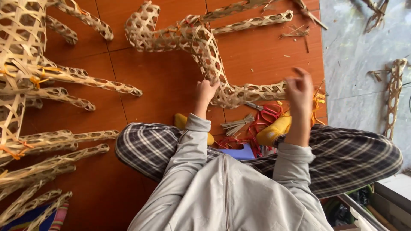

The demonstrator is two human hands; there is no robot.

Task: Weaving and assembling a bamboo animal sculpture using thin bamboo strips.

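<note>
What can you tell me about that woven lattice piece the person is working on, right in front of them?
The woven bamboo frame is pale tan, made of thin strips plaited into an open hexagonal lattice. It forms hollow tubes that branch like limbs, bound at a few joints with orange ties. It lies flat on the reddish-brown tiled floor. The left hand rests on its bent section; the right hand, blurred, is raised beside its lower tube.

A branching open-weave bamboo lattice frame point(205, 47) is laid on the reddish tiled floor point(162, 81) ahead of the crossed legs. More woven bamboo frames point(38, 85) are piled to its left. Cut bamboo strips point(236, 125) and red-handled scissors point(265, 111) are placed between frame and knees.
</note>
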